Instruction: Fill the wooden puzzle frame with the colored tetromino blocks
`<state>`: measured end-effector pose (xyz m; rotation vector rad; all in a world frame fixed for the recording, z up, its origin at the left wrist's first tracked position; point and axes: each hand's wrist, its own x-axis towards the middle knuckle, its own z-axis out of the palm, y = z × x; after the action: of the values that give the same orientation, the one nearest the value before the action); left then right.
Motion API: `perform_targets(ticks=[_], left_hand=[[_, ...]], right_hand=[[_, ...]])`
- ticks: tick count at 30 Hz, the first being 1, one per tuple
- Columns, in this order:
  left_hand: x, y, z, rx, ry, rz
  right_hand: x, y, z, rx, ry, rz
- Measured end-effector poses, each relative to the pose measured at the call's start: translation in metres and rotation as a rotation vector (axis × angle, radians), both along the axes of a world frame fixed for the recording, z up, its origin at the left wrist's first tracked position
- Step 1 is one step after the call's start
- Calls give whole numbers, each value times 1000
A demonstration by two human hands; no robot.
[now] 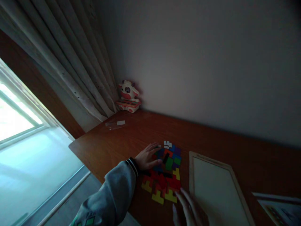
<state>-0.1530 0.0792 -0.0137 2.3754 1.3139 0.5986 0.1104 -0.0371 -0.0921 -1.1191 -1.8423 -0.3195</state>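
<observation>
Spreading over pieces (169, 164), left hand (149, 156) seems palm-down.

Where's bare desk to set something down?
Bare desk spans from the left hand to the white slip; another stretch lies between the framed board and the wall. It's crowded where colored pieces spread beside the left hand, down to the right hand.

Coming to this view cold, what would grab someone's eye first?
Probably the loose pile of bright puzzle pieces on the brown table, with the left hand resting at its far left side and the right hand at its near right. Next, the glaring window at the far left, then the cow toy in the back corner against the wall.
</observation>
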Motion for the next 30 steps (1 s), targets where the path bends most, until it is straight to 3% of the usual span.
perform_targets(ticks=[4, 11, 20, 24, 27, 30], left_hand=[[-1, -28, 2, 55, -10, 100], [-5, -89, -9, 105, 220, 191], [4, -92, -16, 181, 296, 240], [13, -98, -16, 192, 273, 275], [17, -100, -13, 196, 258, 257], [17, -100, -10, 173, 258, 217]], right_hand=[[9, 0, -2, -57, -169, 61], [8, -5, 10, -131, -329, 49], [2, -7, 30, -175, -192, 123], [1, 28, 52, -358, -197, 150], [-8, 76, 68, -527, -264, 140], [-24, 123, 73, -683, -362, 157]])
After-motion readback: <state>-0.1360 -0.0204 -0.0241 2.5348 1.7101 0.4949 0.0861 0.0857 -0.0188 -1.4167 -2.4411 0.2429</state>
